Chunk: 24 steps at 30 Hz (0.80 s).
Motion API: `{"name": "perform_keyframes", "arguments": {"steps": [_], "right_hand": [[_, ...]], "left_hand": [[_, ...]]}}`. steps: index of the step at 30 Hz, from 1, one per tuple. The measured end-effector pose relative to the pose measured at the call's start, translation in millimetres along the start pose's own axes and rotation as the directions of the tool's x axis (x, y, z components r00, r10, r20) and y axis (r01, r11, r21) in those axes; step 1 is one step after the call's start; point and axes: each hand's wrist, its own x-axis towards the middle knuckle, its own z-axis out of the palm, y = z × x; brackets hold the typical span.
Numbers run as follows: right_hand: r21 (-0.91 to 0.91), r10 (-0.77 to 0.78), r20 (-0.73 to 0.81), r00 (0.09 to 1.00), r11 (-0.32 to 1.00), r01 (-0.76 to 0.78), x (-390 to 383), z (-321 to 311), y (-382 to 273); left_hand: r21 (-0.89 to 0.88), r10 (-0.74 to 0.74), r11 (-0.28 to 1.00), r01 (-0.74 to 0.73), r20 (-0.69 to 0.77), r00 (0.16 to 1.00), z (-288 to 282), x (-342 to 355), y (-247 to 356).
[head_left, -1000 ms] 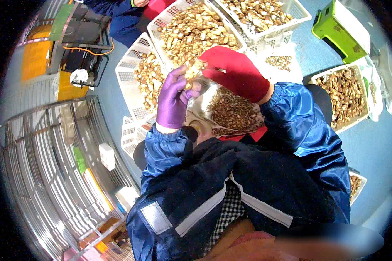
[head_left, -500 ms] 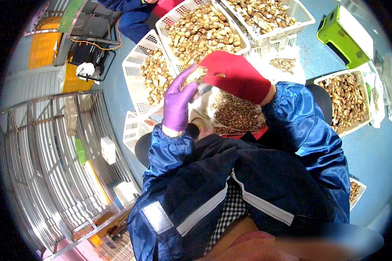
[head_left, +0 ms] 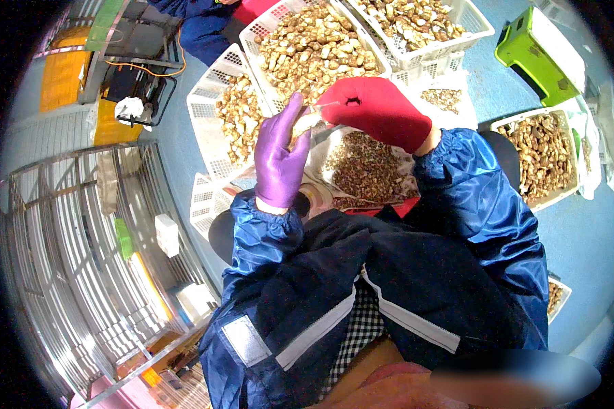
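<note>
My left hand [head_left: 280,158], in a purple glove, is closed around a pale mushroom [head_left: 305,124], pinched between thumb and fingers. Close on its right, my right hand [head_left: 378,112] wears a red glove and is curled shut. A thin, pale blade-like piece [head_left: 329,104] sticks out of the red glove toward the mushroom; its handle is hidden. A small dark spot shows on the red glove. Below both hands lies a white sheet [head_left: 320,158] with a heap of small brown trimmings [head_left: 368,170].
White crates of mushrooms stand at the far side, a large one [head_left: 387,67] in the middle, one [head_left: 199,112] at left and one [head_left: 481,34] at right. Another crate [head_left: 574,178] and a green-and-white stool [head_left: 518,51] are at right. A person [head_left: 208,37] sits beyond; metal racking [head_left: 82,273] is at left.
The left fingers have turned more upright around the mushroom. The red glove has rolled slightly, and the thin blade-like piece now shows between the hands.
</note>
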Motion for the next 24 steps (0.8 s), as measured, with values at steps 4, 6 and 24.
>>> {"name": "perform_keyframes", "arguments": {"steps": [4, 6, 24], "right_hand": [[-0.131, -0.172, -0.024, 0.985, 0.977, 0.168, 3, 12, 6], [-0.172, -0.237, -0.023, 0.971, 0.958, 0.23, 5, 15, 6], [0.037, -0.157, 0.211, 0.965, 0.988, 0.152, 19, 4, 4]], "left_hand": [[0.274, 0.194, 0.941, -0.201, 0.053, 0.98, -12, 3, -6], [0.253, 0.175, 0.952, -0.175, 0.023, 0.984, -13, 3, -9], [0.355, 0.456, 0.75, -0.558, 0.333, 0.825, -45, 27, -2]]}}
